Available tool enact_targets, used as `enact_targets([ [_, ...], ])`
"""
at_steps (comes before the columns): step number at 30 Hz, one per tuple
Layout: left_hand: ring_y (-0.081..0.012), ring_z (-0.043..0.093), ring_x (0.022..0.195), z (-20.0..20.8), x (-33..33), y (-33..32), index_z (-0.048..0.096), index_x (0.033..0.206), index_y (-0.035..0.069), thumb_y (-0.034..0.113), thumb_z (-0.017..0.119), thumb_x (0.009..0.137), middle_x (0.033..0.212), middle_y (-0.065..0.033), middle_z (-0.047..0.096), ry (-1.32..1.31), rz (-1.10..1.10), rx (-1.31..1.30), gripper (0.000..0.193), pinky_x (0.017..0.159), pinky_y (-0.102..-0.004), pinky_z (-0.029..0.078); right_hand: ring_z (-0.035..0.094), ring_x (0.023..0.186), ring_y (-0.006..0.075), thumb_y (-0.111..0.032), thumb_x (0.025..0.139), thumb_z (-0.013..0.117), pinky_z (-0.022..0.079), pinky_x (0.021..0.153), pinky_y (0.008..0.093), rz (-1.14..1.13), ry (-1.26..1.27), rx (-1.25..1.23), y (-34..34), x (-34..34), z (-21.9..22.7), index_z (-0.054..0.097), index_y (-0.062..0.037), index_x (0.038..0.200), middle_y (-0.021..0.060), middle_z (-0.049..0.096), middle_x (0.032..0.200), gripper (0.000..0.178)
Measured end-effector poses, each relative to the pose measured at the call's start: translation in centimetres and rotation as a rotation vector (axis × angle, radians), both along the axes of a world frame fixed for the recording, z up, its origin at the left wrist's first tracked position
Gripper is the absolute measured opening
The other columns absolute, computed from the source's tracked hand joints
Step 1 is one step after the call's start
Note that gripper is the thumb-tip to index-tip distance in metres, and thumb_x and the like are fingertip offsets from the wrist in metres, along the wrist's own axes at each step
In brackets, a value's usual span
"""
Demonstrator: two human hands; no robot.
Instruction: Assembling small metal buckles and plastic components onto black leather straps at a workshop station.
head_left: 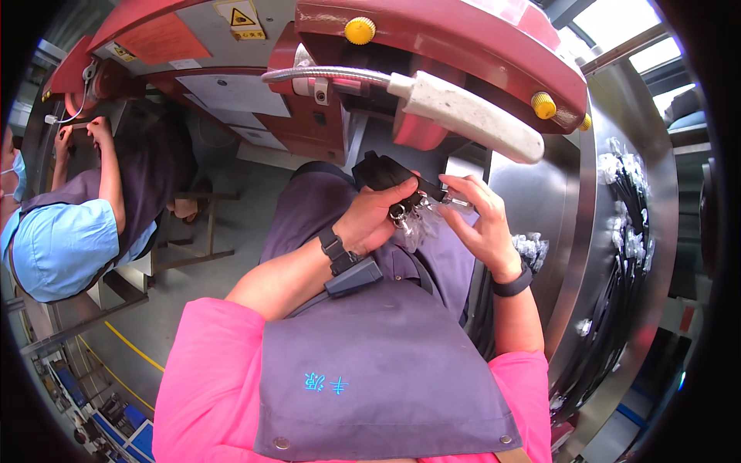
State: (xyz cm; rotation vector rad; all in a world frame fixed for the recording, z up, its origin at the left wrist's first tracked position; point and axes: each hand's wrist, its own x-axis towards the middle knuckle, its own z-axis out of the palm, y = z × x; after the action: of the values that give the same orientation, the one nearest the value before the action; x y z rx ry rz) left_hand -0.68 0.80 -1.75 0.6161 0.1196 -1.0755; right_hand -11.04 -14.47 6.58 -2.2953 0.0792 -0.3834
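Note:
Over my lap, my left hand [368,219] is closed round a bundle of black straps [380,171]. Small silvery metal clasps and crumpled clear plastic wrap [415,224] hang from the bundle below my fingers. To the right, the thumb and fingers of my right hand [485,225] close on a metal clip [457,202] at the end of one strap. That strap runs from the bundle toward my right hand. My left palm and the straps partly hide each other.
A red machine [440,38] with yellow knobs stands ahead, with a white lamp [471,116] on a flexible metal neck above my hands. Right, a metal tray [567,309] borders more plastic-wrapped black straps [625,270]. A co-worker in a blue shirt [69,251] sits left.

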Motion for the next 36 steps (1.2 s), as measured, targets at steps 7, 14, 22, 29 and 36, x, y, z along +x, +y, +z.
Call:
enact_targets([
  [7, -0.0178, 0.063, 0.093, 0.4, -0.1, 0.0, 0.061, 0.107, 0.003, 0.008, 0.063, 0.090, 0.100, -0.0084, 0.067, -0.128, 0.017, -0.050, 0.018, 0.083, -0.0293, 0.050, 0.060, 0.071, 0.0316, -0.004, 0.078, 0.068, 0.047, 0.063, 0.0360, -0.128, 0.029, -0.103, 0.0, 0.6, -1.6, 0.062, 0.0012, 0.092, 0.0145, 0.059, 0.077, 0.016],
  [14, -0.0181, 0.064, 0.096, 1.6, 0.4, -0.3, 0.061, 0.111, 0.003, 0.011, 0.060, 0.092, 0.102, -0.0084, 0.067, -0.013, 0.028, -0.068, 0.021, 0.083, -0.0311, 0.051, 0.058, 0.065, 0.0197, -0.002, 0.084, 0.064, 0.046, 0.060, 0.0300, -0.311, -0.103, 0.091, 1.0, 1.8, -2.9, 0.061, -0.0007, 0.095, 0.0112, 0.062, 0.079, 0.011],
  [22, -0.0165, 0.063, 0.095, 1.7, 0.6, -0.6, 0.062, 0.109, 0.003, 0.016, 0.059, 0.093, 0.104, -0.0100, 0.067, 0.106, 0.049, -0.074, 0.021, 0.082, -0.0316, 0.050, 0.051, 0.071, 0.0066, -0.008, 0.090, 0.062, 0.041, 0.061, 0.0210, -0.372, -0.118, 0.309, 1.2, 3.6, -3.2, 0.062, -0.0018, 0.097, 0.0008, 0.060, 0.082, 0.010],
  [29, -0.0159, 0.061, 0.092, 0.8, 0.7, -0.9, 0.062, 0.109, 0.003, 0.017, 0.059, 0.093, 0.107, -0.0103, 0.066, 0.166, 0.048, -0.083, 0.021, 0.082, -0.0307, 0.048, 0.052, 0.068, 0.0040, -0.014, 0.090, 0.063, 0.040, 0.055, 0.0201, -0.349, -0.004, 0.418, 0.0, 4.4, -3.4, 0.064, -0.0057, 0.098, -0.0008, 0.061, 0.079, 0.011],
  [36, -0.0158, 0.060, 0.092, 0.7, 0.7, -1.1, 0.062, 0.108, 0.003, 0.017, 0.059, 0.093, 0.109, -0.0113, 0.066, 0.167, 0.058, -0.082, 0.020, 0.082, -0.0298, 0.047, 0.054, 0.067, 0.0047, -0.017, 0.090, 0.064, 0.042, 0.054, 0.0205, -0.303, 0.089, 0.512, -1.1, 4.7, -3.7, 0.063, -0.0045, 0.101, -0.0001, 0.062, 0.077, 0.016],
])
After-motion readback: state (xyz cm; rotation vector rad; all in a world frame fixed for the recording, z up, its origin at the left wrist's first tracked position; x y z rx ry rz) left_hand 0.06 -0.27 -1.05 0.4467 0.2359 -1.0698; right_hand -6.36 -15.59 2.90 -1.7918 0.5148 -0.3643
